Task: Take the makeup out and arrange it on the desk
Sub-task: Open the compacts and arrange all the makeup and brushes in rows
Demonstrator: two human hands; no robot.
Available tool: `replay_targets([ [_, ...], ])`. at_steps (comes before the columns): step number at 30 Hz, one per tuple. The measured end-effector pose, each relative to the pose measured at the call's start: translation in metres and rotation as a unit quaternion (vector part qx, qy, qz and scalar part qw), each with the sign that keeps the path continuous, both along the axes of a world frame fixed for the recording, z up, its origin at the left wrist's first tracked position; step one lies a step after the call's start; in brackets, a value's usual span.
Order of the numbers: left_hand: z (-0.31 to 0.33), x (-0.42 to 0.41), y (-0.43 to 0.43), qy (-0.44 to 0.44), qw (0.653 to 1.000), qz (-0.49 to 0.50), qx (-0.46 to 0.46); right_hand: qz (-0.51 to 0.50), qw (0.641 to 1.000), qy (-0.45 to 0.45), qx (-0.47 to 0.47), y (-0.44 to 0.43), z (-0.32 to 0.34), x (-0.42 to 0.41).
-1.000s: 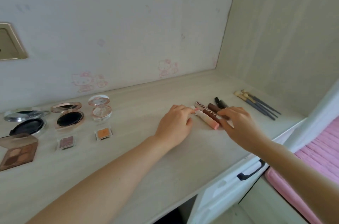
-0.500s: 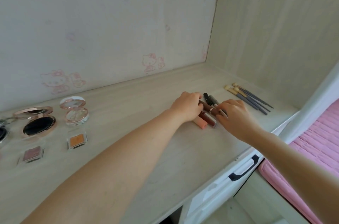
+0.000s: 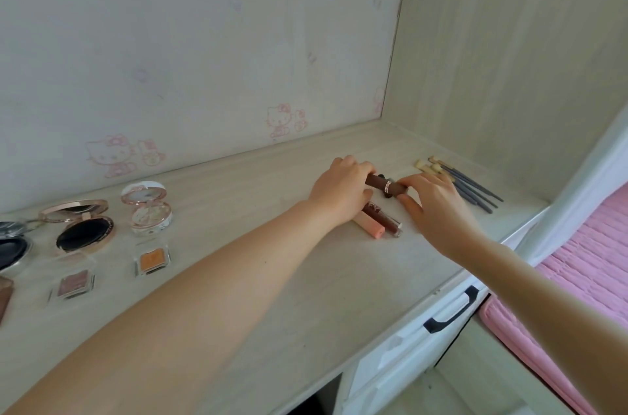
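Brown tube (image 3: pixel 380 184) is pinched endwise between left hand (image 3: pixel 339 190) and right hand (image 3: pixel 438 207); a slip could scatter glosses (image 3: pixel 382 221) just beneath.

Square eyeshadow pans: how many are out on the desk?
2. The orange pan lies in front of the pink-white compact; the mauve pan lies to its left, in front of the rose-gold compact. More may sit beyond the frame's left edge.
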State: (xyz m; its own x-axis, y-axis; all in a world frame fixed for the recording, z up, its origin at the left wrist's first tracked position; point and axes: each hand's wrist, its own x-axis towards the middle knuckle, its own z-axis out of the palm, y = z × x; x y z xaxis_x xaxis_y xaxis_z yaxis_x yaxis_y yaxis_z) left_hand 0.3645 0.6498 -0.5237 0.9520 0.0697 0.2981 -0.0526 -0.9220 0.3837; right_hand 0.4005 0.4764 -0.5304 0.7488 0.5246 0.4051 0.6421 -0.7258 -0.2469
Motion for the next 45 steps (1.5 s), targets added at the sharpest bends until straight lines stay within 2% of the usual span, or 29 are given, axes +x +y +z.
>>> replay_targets([
  [7, 0.016, -0.053, 0.028, -0.045, 0.998, -0.002, -0.037, 0.055, 0.994, 0.008, 0.099, 0.024, 0.018, -0.030],
  [13, 0.019, -0.119, 0.060, -0.063, 0.989, 0.024, -0.134, 0.121, 0.985, 0.047, 0.114, 0.055, 0.027, -0.068],
  [18, 0.024, -0.175, 0.081, -0.092, 0.961, 0.076, -0.250, 0.165, 0.978, 0.072, 0.109, 0.087, 0.030, -0.106],
  [23, 0.023, -0.223, 0.101, -0.092, 0.896, 0.103, -0.423, 0.223, 0.954, 0.136, 0.144, 0.116, 0.025, -0.145],
  [26, 0.015, -0.248, 0.104, -0.100, 0.821, 0.117, -0.550, 0.246, 0.940, 0.160, 0.173, 0.132, 0.021, -0.168],
  [29, 0.011, -0.265, 0.108, -0.117, 0.748, 0.134, -0.640, 0.237, 0.926, 0.199, 0.216, 0.148, 0.017, -0.187],
  [31, 0.009, -0.274, 0.113, -0.125, 0.734, 0.149, -0.650, 0.235, 0.919, 0.213, 0.237, 0.159, 0.015, -0.198],
  [35, 0.005, -0.289, 0.122, -0.119, 0.744, 0.165, -0.636, 0.248, 0.907, 0.244, 0.238, 0.174, 0.011, -0.213],
  [40, 0.003, -0.299, 0.128, -0.139, 0.713, 0.177, -0.664, 0.271, 0.904, 0.257, 0.207, 0.186, 0.006, -0.222],
  [43, 0.002, -0.306, 0.134, -0.155, 0.716, 0.189, -0.654, 0.271, 0.919, 0.229, 0.175, 0.192, 0.004, -0.222],
  [45, -0.001, -0.312, 0.139, -0.160, 0.737, 0.198, -0.626, 0.265, 0.920, 0.224, 0.182, 0.197, 0.002, -0.221],
])
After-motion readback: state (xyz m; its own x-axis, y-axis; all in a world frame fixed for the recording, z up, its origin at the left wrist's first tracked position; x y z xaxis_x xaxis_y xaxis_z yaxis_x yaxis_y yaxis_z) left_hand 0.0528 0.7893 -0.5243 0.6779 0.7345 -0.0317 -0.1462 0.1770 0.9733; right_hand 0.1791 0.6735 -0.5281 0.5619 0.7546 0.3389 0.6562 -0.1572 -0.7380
